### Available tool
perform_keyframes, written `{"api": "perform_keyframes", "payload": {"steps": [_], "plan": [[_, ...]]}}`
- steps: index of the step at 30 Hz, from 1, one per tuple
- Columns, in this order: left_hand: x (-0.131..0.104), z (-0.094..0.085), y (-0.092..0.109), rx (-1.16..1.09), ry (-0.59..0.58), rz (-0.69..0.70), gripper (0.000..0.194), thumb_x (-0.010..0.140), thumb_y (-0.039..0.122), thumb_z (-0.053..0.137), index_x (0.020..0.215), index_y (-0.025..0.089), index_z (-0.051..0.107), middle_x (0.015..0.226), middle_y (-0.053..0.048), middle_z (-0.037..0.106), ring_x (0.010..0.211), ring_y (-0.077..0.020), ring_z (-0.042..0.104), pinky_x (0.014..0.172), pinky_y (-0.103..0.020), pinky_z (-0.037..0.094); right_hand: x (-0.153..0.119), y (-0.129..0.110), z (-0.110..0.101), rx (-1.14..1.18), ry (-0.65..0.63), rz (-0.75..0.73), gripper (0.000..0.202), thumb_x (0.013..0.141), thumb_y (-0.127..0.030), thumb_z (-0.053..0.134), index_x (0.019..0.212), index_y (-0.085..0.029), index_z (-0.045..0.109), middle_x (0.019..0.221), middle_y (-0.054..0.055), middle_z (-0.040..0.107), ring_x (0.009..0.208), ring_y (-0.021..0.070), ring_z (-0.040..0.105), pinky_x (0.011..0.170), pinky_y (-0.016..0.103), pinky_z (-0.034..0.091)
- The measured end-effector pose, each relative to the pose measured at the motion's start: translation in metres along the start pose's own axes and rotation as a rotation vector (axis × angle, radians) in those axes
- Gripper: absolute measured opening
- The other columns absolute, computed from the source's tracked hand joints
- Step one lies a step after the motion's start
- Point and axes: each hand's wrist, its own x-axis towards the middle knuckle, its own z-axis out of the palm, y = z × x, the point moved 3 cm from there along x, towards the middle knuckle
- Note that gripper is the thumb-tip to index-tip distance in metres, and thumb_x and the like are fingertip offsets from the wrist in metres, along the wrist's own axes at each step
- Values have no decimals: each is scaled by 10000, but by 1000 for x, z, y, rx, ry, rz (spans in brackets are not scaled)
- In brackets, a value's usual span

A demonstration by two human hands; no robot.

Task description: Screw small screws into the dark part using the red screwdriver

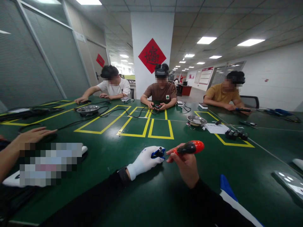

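My left hand (147, 159), in a white glove, is closed around a small blue-and-black part (158, 153) with a round metal end pointing up. What the fingers cover of that part is hidden. Bare, my right hand (186, 164) grips a screwdriver (191, 147) by its red and black handle. The screwdriver's thin shaft points left, towards the part. Its tip is at the left hand's fingers, and I cannot tell whether it touches the part. Both hands are above the green table (132, 201).
A white-and-blue glove (233, 197) lies near my right forearm. Farther off are metal bowls (197, 120), a paper sheet (216, 128) and black parts (236, 134). Another person's hand (33, 135) is at left, by a pale, blurred-out object (50, 164). Several people sit across the table.
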Motion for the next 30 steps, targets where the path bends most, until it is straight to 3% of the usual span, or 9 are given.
{"api": "perform_keyframes", "payload": {"steps": [2, 6, 8, 11, 16, 22, 24, 30], "plan": [[-1, 1, 0, 3, 26, -13, 287, 726, 291, 616, 981, 165, 659, 915, -30, 675, 862, -194, 593, 798, -268, 447, 0, -1, 1, 26, 4, -18, 162, 833, -291, 591, 924, -197, 495, 747, 4, 644, 598, 152, 631, 608, 310, 519], [-3, 1, 3, 40, 33, -15, 234, 738, 315, 603, 903, 157, 655, 849, -15, 662, 806, -179, 583, 746, -254, 448, -2, -1, 1, 125, 9, -52, 307, 889, -293, 493, 1177, -215, 419, 928, 42, 645, 708, 163, 647, 690, 351, 524], [-4, 1, 5, 52, 31, -6, 219, 745, 336, 594, 848, 150, 647, 799, -8, 647, 765, -169, 574, 712, -246, 443, -2, -1, 1, 111, 4, -50, 315, 901, -294, 470, 1201, -208, 423, 981, 62, 637, 732, 164, 646, 694, 352, 524], [-5, 3, 7, 19, 24, -23, 220, 749, 348, 585, 823, 147, 634, 739, 2, 626, 692, -151, 559, 644, -233, 431, 0, -3, -1, 100, 25, -61, 253, 876, -292, 523, 1107, -205, 462, 968, 58, 647, 674, 150, 638, 641, 330, 530], [-3, 11, 0, -98, -39, -106, 239, 757, 336, 561, 887, 146, 624, 637, 28, 586, 528, -111, 511, 529, -214, 396, 4, -3, -1, 23, 81, -32, 185, 798, -290, 635, 832, -170, 498, 737, 32, 656, 561, 134, 616, 577, 290, 519], [-3, 10, -4, -37, 16, -85, 255, 745, 370, 575, 832, 136, 629, 642, 20, 605, 553, -119, 527, 570, -226, 409, 1, -2, 4, 116, 45, -97, 286, 889, -280, 483, 1153, -207, 401, 879, 23, 647, 679, 140, 643, 688, 325, 517], [-4, 11, -4, -46, 20, -79, 265, 751, 374, 569, 847, 135, 628, 662, 16, 608, 550, -116, 525, 560, -225, 407, 1, -1, 3, 119, 33, -105, 293, 901, -289, 455, 1177, -210, 398, 891, 28, 647, 650, 133, 633, 649, 310, 509], [-3, 15, -5, -62, 23, -35, 271, 758, 376, 568, 883, 143, 628, 697, 13, 606, 567, -114, 533, 560, -222, 407, 3, 1, -1, 59, 94, -97, 162, 815, -291, 607, 847, -188, 486, 738, -1, 648, 504, 109, 573, 534, 267, 472]]}}
